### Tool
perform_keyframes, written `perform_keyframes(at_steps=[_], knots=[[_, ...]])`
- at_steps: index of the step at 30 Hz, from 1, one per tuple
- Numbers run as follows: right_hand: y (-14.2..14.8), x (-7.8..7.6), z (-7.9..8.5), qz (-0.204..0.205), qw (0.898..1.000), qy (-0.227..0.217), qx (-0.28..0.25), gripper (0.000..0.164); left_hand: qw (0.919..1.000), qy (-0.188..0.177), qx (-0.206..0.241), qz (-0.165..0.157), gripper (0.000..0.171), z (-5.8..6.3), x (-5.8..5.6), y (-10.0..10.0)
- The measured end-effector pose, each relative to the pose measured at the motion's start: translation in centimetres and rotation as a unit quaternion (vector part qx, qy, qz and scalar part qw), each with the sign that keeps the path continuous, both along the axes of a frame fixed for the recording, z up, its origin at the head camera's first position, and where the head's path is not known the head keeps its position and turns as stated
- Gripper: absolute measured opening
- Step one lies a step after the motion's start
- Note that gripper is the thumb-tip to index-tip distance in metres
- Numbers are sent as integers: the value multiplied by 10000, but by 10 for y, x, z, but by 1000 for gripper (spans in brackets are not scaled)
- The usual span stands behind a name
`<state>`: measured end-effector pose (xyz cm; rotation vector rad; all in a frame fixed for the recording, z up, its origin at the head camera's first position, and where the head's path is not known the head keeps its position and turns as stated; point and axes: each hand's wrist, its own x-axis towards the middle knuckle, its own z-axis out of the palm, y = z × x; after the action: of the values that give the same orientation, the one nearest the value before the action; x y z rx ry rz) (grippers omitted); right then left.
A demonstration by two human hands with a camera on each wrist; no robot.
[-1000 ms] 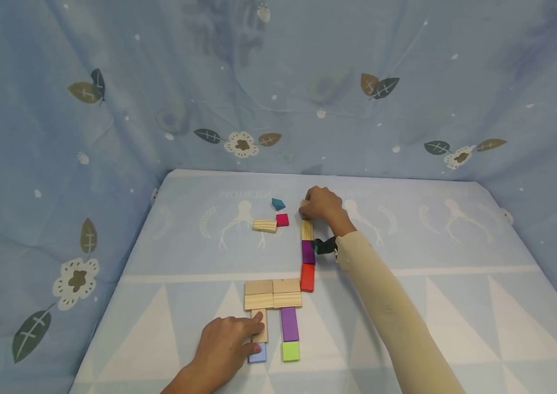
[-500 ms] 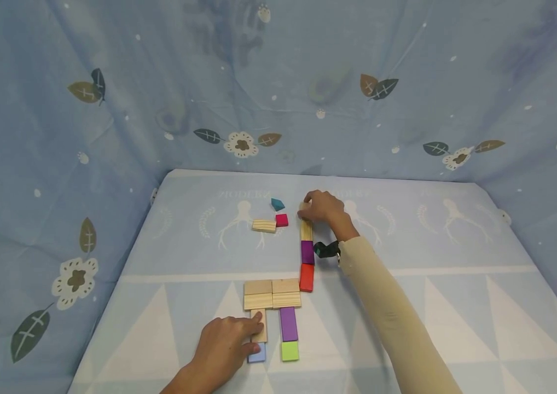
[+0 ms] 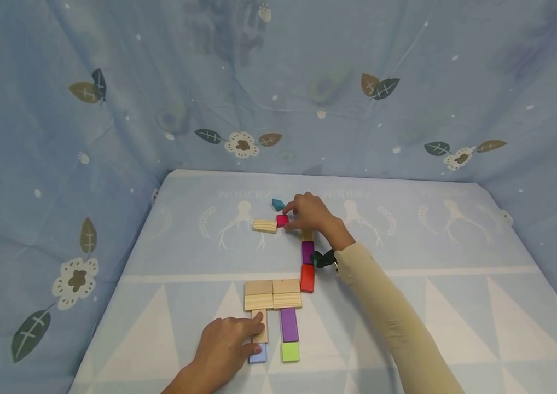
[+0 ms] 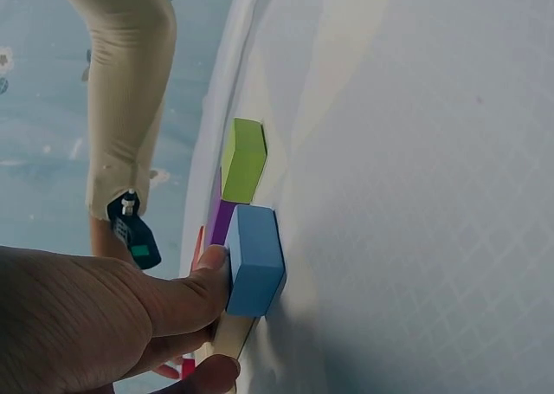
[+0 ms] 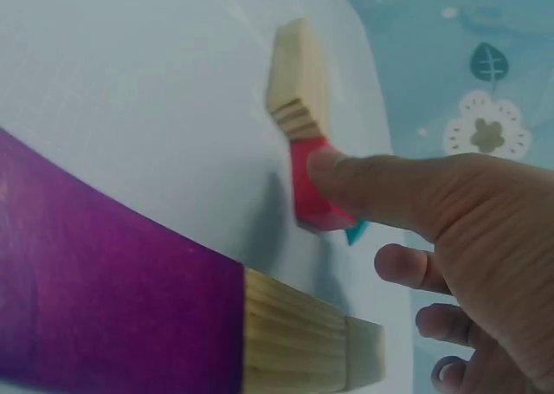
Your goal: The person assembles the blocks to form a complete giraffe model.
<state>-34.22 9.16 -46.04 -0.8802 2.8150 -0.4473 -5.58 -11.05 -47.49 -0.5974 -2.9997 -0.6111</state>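
My right hand (image 3: pixel 312 213) is at the small red block (image 3: pixel 282 220), its thumb and index finger at opposite sides of it. In the right wrist view the thumb overlaps the red block (image 5: pixel 313 186); the index finger is hidden there. A plain wooden block (image 3: pixel 265 226) touches the red block, and a teal faceted piece (image 3: pixel 277 204) lies behind it. My left hand (image 3: pixel 221 347) rests with its index finger on an upright-lying wooden block (image 3: pixel 260 334) and its thumb against a blue block (image 4: pixel 255 260).
A column of a red-orange block (image 3: pixel 307 278), a purple block (image 3: pixel 307 253) and a wooden block (image 5: pixel 294 338) ends in a pale piece (image 5: pixel 365 352). It adjoins several wooden blocks (image 3: pixel 272 294). Below them lie another purple block (image 3: pixel 289 324) and a green block (image 3: pixel 290 351).
My right hand has left the pale piece at the column's far end and moved left to the small red block. The left hand stays put.
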Motion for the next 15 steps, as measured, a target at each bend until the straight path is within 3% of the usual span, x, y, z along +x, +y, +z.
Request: perform_keyframes(at_steps=[7, 15], knots=[[-7, -5, -4, 200, 9993, 160, 279, 31, 10000, -27, -25, 8, 41, 0, 0, 0], [-9, -9, 0, 724, 9905, 744, 900, 28, 10000, 13, -8, 6, 42, 0, 0, 0]])
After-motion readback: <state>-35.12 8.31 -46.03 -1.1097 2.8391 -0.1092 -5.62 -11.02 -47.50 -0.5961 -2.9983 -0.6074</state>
